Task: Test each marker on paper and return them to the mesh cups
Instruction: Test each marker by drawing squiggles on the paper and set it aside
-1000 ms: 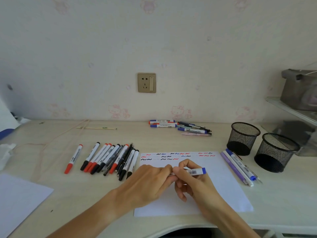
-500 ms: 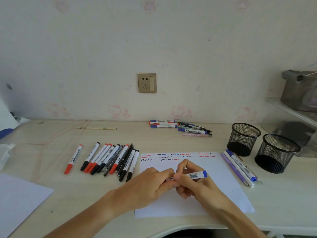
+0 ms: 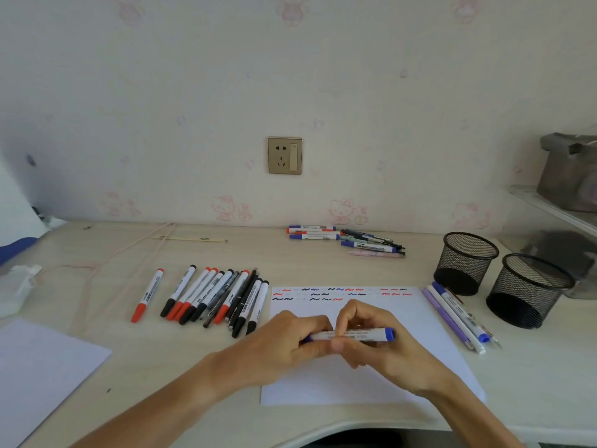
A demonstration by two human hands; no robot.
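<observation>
A white marker with blue ends (image 3: 361, 335) lies level between both hands over the white test paper (image 3: 420, 321). My left hand (image 3: 287, 341) grips its left, cap end. My right hand (image 3: 381, 354) pinches the barrel from behind. Squiggles in red, blue and black run along the paper's top edge. Two black mesh cups (image 3: 465, 263) (image 3: 529, 291) stand at the right; I see no markers in them. A row of red and black markers (image 3: 213, 295) lies left of the paper. A few pens (image 3: 455, 313) lie right of it.
More markers and pens (image 3: 345, 240) lie in a group by the wall. A second white sheet (image 3: 35, 373) sits at the front left, a white crumpled item (image 3: 16, 286) at the left edge. A shelf with a grey bag (image 3: 568, 173) juts in at the right.
The marker has turned level and dropped a little toward me. My left hand's fingers have closed around its cap end, where a blue bit now shows.
</observation>
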